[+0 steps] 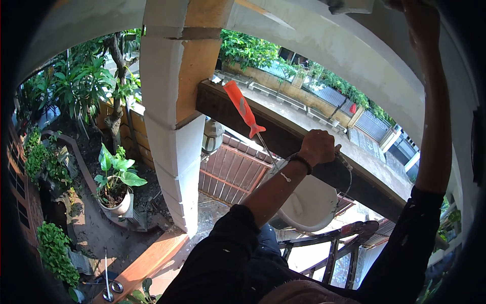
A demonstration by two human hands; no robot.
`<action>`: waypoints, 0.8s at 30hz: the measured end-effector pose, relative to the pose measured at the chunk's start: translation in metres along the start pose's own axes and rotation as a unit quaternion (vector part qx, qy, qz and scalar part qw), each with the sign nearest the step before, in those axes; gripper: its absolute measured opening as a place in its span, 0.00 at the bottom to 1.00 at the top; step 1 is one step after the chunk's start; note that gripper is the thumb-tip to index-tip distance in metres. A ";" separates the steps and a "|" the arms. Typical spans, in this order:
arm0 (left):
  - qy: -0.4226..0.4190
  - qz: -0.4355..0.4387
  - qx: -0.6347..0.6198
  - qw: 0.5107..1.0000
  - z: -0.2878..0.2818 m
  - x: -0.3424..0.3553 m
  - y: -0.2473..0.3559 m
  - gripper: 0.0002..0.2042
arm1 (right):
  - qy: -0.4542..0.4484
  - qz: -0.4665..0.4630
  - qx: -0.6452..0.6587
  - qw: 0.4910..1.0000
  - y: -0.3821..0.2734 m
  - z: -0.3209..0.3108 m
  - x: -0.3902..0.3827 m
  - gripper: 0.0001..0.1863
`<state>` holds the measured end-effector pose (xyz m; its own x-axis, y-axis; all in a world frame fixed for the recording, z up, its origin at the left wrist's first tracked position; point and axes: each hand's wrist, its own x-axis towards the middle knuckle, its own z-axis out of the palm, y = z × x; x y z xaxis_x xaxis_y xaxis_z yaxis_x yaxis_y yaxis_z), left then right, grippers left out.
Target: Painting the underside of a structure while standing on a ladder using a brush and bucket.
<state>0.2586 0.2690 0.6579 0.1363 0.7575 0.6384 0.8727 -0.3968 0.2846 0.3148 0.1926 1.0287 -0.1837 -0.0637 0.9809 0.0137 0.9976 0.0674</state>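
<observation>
My left hand (pixel 318 147) is closed over a dark beam (pixel 283 129), a bracelet at its wrist. Below it hangs a pale bucket (pixel 316 205) with a wire handle, partly hidden by my left forearm. Left of that hand, an orange handle (pixel 239 108) like a paint roller's leans against the beam, its thin metal rod running down toward the bucket. My right hand (pixel 422 23) is raised to the ceiling at the upper right, its fingers dark and cut by the frame edge. Beside them is a flat, pale, trowel-like tool (pixel 352 6), seen only in part.
A white and ochre column (pixel 172 101) meets the beam on the left. Under me stands a dark metal ladder (pixel 331 258). A wall lantern (pixel 212 137) hangs by the column. Far below are a brown gate (pixel 230 169), a potted plant (pixel 119 202) and a wooden ledge (pixel 147 263).
</observation>
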 end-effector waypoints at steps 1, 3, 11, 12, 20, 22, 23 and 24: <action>0.003 -0.002 0.005 1.000 0.002 -0.001 -0.004 0.24 | 0.002 -0.003 0.005 1.000 -0.002 -0.001 -0.003 0.09; 0.011 -0.012 0.011 1.000 0.006 -0.005 -0.012 0.24 | 0.063 0.043 0.066 0.995 -0.003 0.000 -0.009 0.09; 0.008 -0.008 0.025 1.000 0.002 -0.008 -0.019 0.25 | -0.024 -0.009 0.217 0.976 -0.014 0.087 0.022 0.07; 0.010 -0.001 0.023 1.000 0.006 -0.005 -0.013 0.26 | -0.037 -0.008 0.205 0.978 -0.021 0.099 0.026 0.07; -0.016 -0.029 0.028 0.999 -0.003 -0.006 -0.015 0.24 | 0.011 -0.082 -0.012 0.996 0.015 0.123 0.035 0.12; -0.019 -0.018 0.016 1.000 -0.002 -0.003 -0.005 0.24 | -0.011 -0.038 0.039 0.998 0.015 0.086 0.035 0.11; -0.025 -0.017 0.010 0.999 -0.002 -0.002 -0.004 0.24 | 0.006 -0.047 0.020 0.999 0.008 0.068 0.032 0.10; -0.023 -0.013 0.008 1.000 -0.001 -0.001 -0.004 0.24 | 0.023 -0.056 0.003 0.998 0.002 0.053 0.029 0.09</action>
<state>0.2544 0.2691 0.6568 0.1341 0.7913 0.5966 0.8840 -0.3676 0.2888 0.2575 0.1939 1.0481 -0.1378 -0.1765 0.9746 -0.0095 0.9842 0.1769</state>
